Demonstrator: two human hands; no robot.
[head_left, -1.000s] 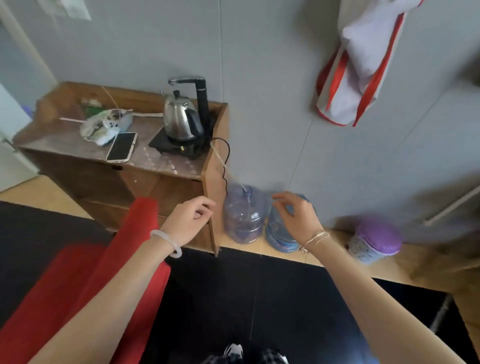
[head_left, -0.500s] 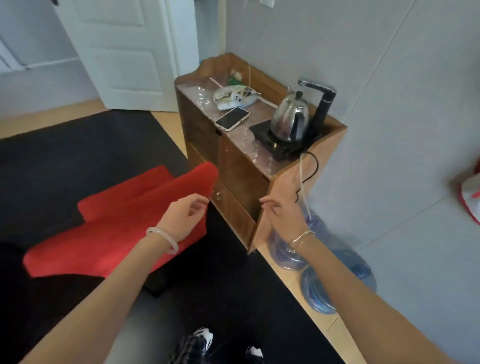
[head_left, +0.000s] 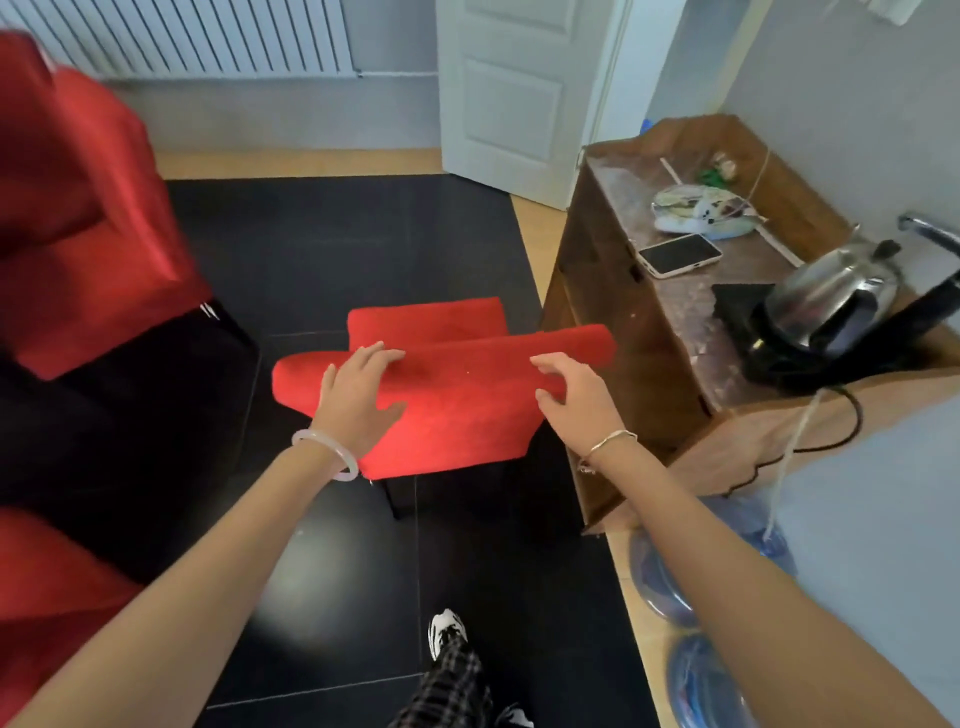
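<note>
Both hands reach forward to a small red chair (head_left: 457, 421), which stands on the floor straight ahead of them, its padded back rail under the fingers. Of the two, the left hand (head_left: 358, 397) lies open on the left part of that rail, fingers straight over the top edge and thumb spread on the near face. At the right part of the rail, the right hand (head_left: 576, 397) has its fingers loosely bent and thumb apart, gripping nothing; whether it touches the fabric cannot be told.

Beneath both arms spreads a dark tiled floor (head_left: 337, 249). Well to the left of the left hand sits a red sofa (head_left: 78, 208). Just right of the right hand stands a wooden cabinet (head_left: 623, 338), close beside the chair. Under the right forearm lie blue water bottles (head_left: 691, 675). On the cabinet top, right of the right hand, stands a steel kettle (head_left: 831, 296), and beyond that hand lies a phone (head_left: 679, 253). On the left wrist is a white bangle (head_left: 327, 452), on the right a thin gold bracelet (head_left: 608, 444)
</note>
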